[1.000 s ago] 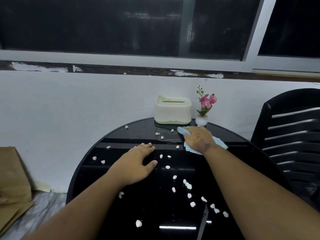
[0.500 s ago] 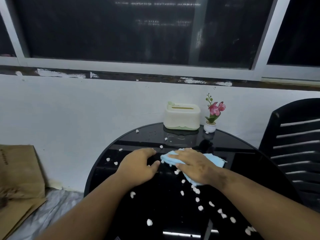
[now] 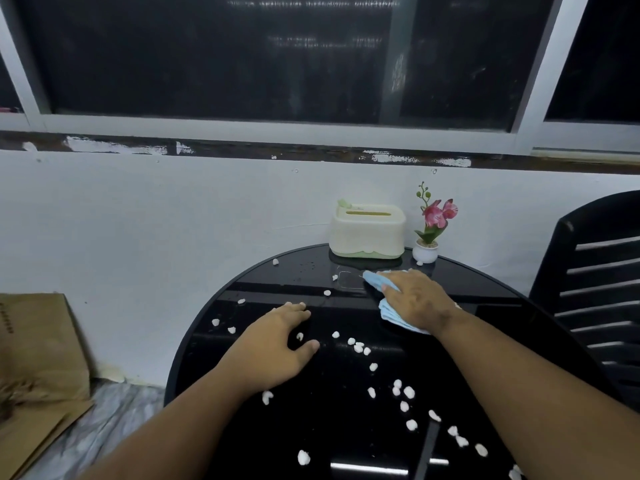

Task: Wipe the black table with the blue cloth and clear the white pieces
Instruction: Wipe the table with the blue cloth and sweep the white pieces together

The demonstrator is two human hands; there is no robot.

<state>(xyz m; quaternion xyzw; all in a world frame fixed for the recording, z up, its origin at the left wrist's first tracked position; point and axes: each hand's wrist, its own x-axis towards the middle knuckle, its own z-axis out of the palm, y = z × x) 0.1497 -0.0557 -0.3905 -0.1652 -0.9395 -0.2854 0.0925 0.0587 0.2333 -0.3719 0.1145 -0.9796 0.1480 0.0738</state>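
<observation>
The right hand presses flat on the crumpled light-blue cloth at the round glossy black table's far side, while the left hand rests open, fingers spread, among scattered small white pieces.

Both forearms are bare from the bottom edge of the view up to the wrists, with no sleeve showing on either. The left hand and the right hand wear no gloves, rings, watch or bands. Fingernails look short and unpainted.
</observation>
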